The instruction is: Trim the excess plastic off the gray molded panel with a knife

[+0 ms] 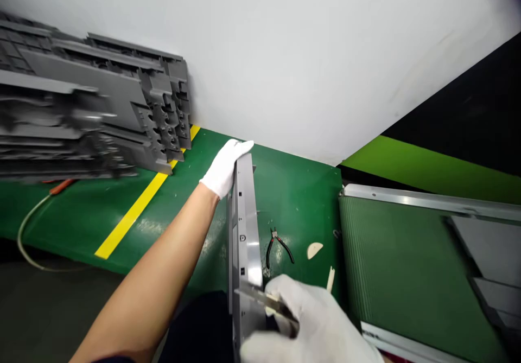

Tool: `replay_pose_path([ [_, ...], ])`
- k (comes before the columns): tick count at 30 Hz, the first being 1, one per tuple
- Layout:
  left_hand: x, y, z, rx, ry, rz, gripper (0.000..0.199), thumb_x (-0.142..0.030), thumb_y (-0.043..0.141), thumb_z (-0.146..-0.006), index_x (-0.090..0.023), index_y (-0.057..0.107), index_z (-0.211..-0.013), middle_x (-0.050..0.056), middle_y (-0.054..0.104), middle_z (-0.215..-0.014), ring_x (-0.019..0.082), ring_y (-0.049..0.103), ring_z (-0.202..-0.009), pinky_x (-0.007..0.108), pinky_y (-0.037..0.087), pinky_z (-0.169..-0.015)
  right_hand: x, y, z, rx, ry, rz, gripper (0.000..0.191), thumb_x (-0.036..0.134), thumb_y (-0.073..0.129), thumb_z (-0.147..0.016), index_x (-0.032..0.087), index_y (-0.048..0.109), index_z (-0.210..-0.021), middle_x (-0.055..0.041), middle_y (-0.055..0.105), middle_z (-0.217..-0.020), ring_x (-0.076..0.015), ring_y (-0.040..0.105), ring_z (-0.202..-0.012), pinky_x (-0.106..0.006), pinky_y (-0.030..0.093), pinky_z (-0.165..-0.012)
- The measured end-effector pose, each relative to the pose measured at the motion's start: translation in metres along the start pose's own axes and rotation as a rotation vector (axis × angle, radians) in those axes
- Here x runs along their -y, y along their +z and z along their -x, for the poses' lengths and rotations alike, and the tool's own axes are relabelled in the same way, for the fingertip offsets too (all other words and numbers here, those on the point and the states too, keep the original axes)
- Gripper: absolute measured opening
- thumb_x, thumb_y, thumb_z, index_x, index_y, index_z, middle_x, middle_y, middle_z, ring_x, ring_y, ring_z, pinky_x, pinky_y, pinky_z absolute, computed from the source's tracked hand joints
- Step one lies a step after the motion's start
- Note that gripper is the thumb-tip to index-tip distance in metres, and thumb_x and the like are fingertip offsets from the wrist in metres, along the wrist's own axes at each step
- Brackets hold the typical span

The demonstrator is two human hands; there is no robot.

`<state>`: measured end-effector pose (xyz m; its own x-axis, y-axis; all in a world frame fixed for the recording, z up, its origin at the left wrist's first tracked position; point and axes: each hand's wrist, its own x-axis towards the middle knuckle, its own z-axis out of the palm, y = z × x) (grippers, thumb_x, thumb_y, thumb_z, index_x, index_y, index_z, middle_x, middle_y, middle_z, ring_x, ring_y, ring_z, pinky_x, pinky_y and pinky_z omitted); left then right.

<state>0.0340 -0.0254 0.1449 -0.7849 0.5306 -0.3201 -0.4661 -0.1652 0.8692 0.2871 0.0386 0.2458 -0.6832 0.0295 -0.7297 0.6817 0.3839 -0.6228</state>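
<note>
A long grey plastic part [247, 222] with small square holes stands on its edge across the green table. My left hand [227, 169], in a white glove, grips its far end, with the thumb over the top. My right hand [311, 319], also gloved in white, is closed around a knife-like tool [264, 299] whose metal blade points left over the near end of the part. Motion blurs this hand somewhat. Black-handled cutting pliers [277, 246] lie on the table to the right of the part.
Grey moulded parts [118, 97] stand stacked at the left. A yellow tape line [140, 205] crosses the green table [191, 162]. Two cream pieces, one a half disc [314, 250], lie near the right edge. A green conveyor belt [399, 265] carries grey parts. An orange-ended hose [30, 227] hangs left.
</note>
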Motion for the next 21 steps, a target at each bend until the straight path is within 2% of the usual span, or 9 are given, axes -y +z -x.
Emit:
replay_pose_path([
  [1, -0.001, -0.001, 0.002, 0.038, -0.022, 0.013, 0.041, -0.036, 0.071, -0.08, -0.018, 0.035, -0.08, -0.001, 0.034, -0.07, 0.009, 0.043, -0.06, 0.026, 0.044, -0.059, -0.001, -0.006, -0.005, -0.038, -0.019, -0.03, 0.031, 0.045, 0.059, -0.09, 0.017, 0.051, -0.08, 0.0015, 0.05, -0.071, -0.0077, 0.044, -0.062, -0.019, 0.032, -0.053],
  [3, -0.003, -0.004, 0.004, 0.056, -0.02, 0.011, 0.041, -0.038, 0.072, -0.08, -0.018, 0.036, -0.079, -0.001, 0.037, -0.07, 0.009, 0.045, -0.063, 0.025, 0.045, -0.06, -0.004, -0.025, -0.02, -0.166, -0.237, -0.029, 0.044, 0.052, 0.035, -0.102, 0.016, 0.047, -0.08, -0.0007, 0.046, -0.072, -0.0096, 0.041, -0.067, -0.022, 0.036, -0.061],
  [4, -0.004, -0.005, 0.003, 0.034, -0.021, -0.002, 0.041, -0.039, 0.072, -0.08, -0.018, 0.038, -0.079, 0.0, 0.039, -0.071, 0.01, 0.046, -0.063, 0.026, 0.045, -0.059, -0.005, -0.035, -0.029, -0.197, -0.3, -0.003, 0.05, 0.056, 0.03, -0.104, 0.016, 0.044, -0.077, -0.0008, 0.043, -0.071, -0.0101, 0.04, -0.067, -0.024, 0.036, -0.063],
  [6, -0.005, -0.006, 0.0, -0.043, -0.059, -0.028, 0.041, -0.045, 0.072, -0.079, -0.018, 0.042, -0.079, 0.0, 0.042, -0.069, 0.011, 0.047, -0.062, 0.028, 0.044, -0.057, -0.003, -0.056, -0.051, -0.218, -0.334, 0.075, 0.054, 0.06, 0.027, -0.104, 0.015, 0.04, -0.076, -0.0003, 0.042, -0.07, -0.0101, 0.039, -0.065, -0.026, 0.033, -0.063],
  [7, -0.005, -0.006, -0.002, -0.076, -0.093, -0.036, 0.043, -0.049, 0.072, -0.078, -0.018, 0.043, -0.078, 0.001, 0.043, -0.068, 0.012, 0.047, -0.061, 0.03, 0.044, -0.055, 0.001, -0.064, -0.064, -0.228, -0.339, 0.141, 0.054, 0.059, 0.026, -0.105, 0.015, 0.04, -0.077, 0.0003, 0.042, -0.069, -0.0098, 0.036, -0.062, -0.026, 0.032, -0.061],
  [9, -0.006, -0.005, -0.006, -0.116, -0.142, -0.047, 0.046, -0.055, 0.072, -0.077, -0.018, 0.044, -0.076, 0.001, 0.044, -0.065, 0.013, 0.046, -0.059, 0.031, 0.042, -0.052, 0.014, -0.078, -0.09, -0.289, -0.44, 0.348, 0.05, 0.051, 0.024, -0.107, 0.014, 0.046, -0.081, -0.0004, 0.048, -0.074, -0.0091, 0.037, -0.062, -0.026, 0.03, -0.063],
  [11, -0.005, -0.005, -0.009, -0.126, -0.107, -0.067, 0.048, -0.056, 0.07, -0.078, -0.018, 0.041, -0.073, 0.001, 0.041, -0.063, 0.012, 0.042, -0.058, 0.029, 0.039, -0.052, 0.031, -0.088, -0.114, -0.345, -0.534, 0.658, 0.046, 0.045, 0.023, -0.108, 0.015, 0.056, -0.095, -0.0034, 0.057, -0.088, -0.0101, 0.039, -0.065, -0.027, 0.026, -0.063],
  [15, -0.001, -0.008, -0.011, -0.124, 0.01, -0.101, 0.05, -0.056, 0.066, -0.082, -0.017, 0.035, -0.071, 0.0, 0.034, -0.062, 0.009, 0.036, -0.057, 0.025, 0.033, -0.054, 0.063, -0.097, -0.147, -0.457, -0.378, 0.776, 0.065, 0.067, 0.017, -0.102, 0.02, 0.06, -0.091, -0.0017, 0.059, -0.078, -0.012, 0.04, -0.061, -0.025, 0.027, -0.061],
  [21, 0.003, -0.012, -0.008, -0.154, -0.076, -0.027, 0.061, -0.068, 0.062, -0.079, -0.018, 0.028, -0.072, 0.0, 0.027, -0.065, 0.01, 0.036, -0.054, 0.027, 0.031, -0.05, 0.081, -0.098, -0.153, -0.52, -0.345, 0.978, 0.069, 0.066, 0.015, -0.101, 0.019, 0.065, -0.092, -0.0052, 0.053, -0.066, -0.0143, 0.046, -0.059, -0.029, 0.037, -0.066],
])
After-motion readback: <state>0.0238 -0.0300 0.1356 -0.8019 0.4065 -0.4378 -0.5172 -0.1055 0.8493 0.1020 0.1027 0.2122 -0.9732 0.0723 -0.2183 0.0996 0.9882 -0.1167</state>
